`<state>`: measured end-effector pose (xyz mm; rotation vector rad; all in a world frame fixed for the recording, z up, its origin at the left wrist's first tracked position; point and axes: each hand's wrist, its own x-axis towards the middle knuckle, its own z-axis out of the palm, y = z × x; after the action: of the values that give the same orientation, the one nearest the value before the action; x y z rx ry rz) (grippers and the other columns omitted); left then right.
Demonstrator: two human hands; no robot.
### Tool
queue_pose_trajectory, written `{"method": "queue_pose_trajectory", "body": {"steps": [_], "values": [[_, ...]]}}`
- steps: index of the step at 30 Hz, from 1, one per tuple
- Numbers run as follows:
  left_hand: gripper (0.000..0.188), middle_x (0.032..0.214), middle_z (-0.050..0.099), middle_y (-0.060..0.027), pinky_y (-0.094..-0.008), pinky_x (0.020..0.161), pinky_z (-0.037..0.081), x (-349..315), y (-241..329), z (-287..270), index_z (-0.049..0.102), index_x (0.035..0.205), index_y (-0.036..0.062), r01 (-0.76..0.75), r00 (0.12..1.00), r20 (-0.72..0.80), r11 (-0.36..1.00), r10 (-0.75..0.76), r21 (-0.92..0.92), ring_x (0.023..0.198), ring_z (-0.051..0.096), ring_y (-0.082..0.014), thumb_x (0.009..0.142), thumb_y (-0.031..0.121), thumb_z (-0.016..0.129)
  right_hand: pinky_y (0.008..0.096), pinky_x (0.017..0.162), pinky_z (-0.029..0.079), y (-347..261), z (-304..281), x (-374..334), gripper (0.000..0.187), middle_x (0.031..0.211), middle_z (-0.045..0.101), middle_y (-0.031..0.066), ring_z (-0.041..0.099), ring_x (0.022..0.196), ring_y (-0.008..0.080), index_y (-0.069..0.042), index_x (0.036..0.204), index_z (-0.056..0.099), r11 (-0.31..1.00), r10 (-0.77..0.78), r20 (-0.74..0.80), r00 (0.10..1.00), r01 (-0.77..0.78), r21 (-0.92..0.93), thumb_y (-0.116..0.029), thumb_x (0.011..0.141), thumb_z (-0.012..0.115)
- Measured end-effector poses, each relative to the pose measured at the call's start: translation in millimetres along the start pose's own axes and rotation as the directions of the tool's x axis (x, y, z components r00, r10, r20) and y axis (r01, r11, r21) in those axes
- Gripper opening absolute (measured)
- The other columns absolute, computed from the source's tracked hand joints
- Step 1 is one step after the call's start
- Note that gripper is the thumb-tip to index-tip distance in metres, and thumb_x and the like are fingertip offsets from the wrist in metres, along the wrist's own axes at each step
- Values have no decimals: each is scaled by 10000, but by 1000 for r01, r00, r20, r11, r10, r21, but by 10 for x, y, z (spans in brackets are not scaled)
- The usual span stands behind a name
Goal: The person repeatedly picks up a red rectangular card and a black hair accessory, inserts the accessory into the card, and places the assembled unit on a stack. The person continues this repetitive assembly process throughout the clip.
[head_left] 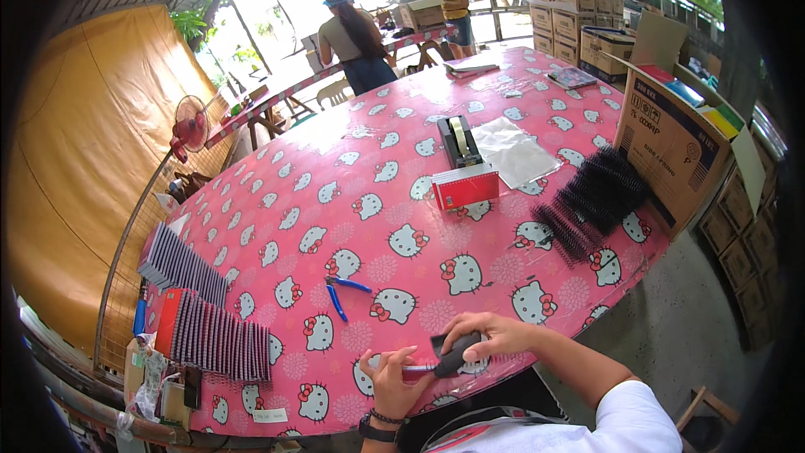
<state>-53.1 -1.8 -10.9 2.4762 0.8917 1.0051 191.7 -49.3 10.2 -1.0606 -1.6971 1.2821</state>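
Note:
At the near edge of the table, my left hand steadies a small red-edged notebook, its fingers and thumb around the near end. Above the notebook's right end, my right hand is closed on a black handheld tool whose exact kind I cannot make out. The tool's lower end meets the notebook and partly hides it. Further left lies a pair of blue-handled nippers, handles spread. Black spiral binding coils are heaped on the right side of the table.
Spiral-bound notebooks stand in rows at left. Beyond my hands are a red notebook stack, tape dispenser and clear plastic sheets. An open cardboard box stands at right. Two people are at a far table.

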Motion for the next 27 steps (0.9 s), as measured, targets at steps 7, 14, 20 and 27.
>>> {"method": "queue_pose_trajectory", "body": {"steps": [7, 14, 20, 27], "values": [[353, 828, 624, 7, -486, 1029, 216, 69, -58, -20, 646, 837, 160, -73, 997, 16, 992, 72, 103, 915, 585, -200, 560, 228, 854, 406, 1001, 352, 101, -21, -30, 574, 1142, 596, 108, 495, 1164, 249, -41, 1095, 657, 981, 65, 87, 994, -79, 176, -529, 792, 668], [335, 813, 602, -55, -407, 754, 452, 106, -241, -62, 617, 795, 79, 15, 998, -66, 998, -20, -62, 858, 568, -278, 562, 164, 841, 345, 876, 425, 116, 74, 59, 438, 1029, 597, 74, 545, 993, 194, -52, 1052, 660, 929, -94, -15, 995, 93, 359, -419, 815, 684], [341, 778, 588, -64, -374, 688, 446, 151, -238, -53, 610, 779, 65, -17, 999, 25, 990, 21, -143, 758, 548, -266, 564, 189, 842, 352, 871, 433, 155, 49, 59, 428, 996, 603, 83, 553, 978, 211, -39, 1015, 667, 981, 64, -114, 991, -41, 191, -377, 757, 707], [348, 749, 569, -52, -356, 638, 436, 172, -237, -88, 616, 775, 66, -38, 999, 3, 990, 38, -138, 723, 531, -248, 568, 229, 844, 366, 957, 385, 108, 46, 170, 631, 1126, 591, 132, 534, 1097, 232, -2, 1017, 662, 966, 45, -78, 996, -23, 257, -552, 708, 672]]}}
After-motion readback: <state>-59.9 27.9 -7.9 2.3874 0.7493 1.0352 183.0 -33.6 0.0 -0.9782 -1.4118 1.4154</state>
